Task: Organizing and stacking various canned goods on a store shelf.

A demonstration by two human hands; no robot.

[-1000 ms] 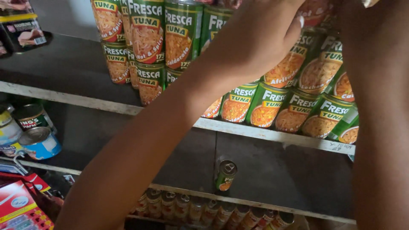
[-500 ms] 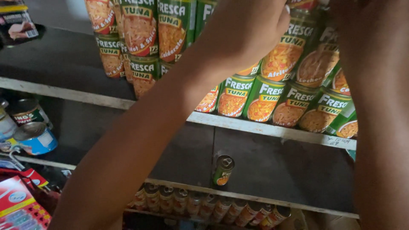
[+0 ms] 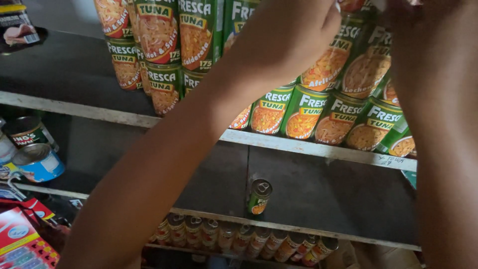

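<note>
stacked green tuna cans (image 3: 318, 99) filling the upper shelf (image 3: 318, 149), long axes upright. left hand (image 3: 284, 40) raised across them, fingers curled at the top row toward 1 o'clock; whether clenched on a can, cannot tell (fingertips run out of view). right hand (image 3: 423, 15) at 3 o'clock from it, equally near, grip also unreadable. lone small can (image 3: 259, 196) upright on the lower shelf, at 6 o'clock, well apart.

Green-labelled tuna cans (image 3: 303, 112) stand upright, stacked in tight rows on the top shelf (image 3: 318, 148), right behind my raised hands.
</note>
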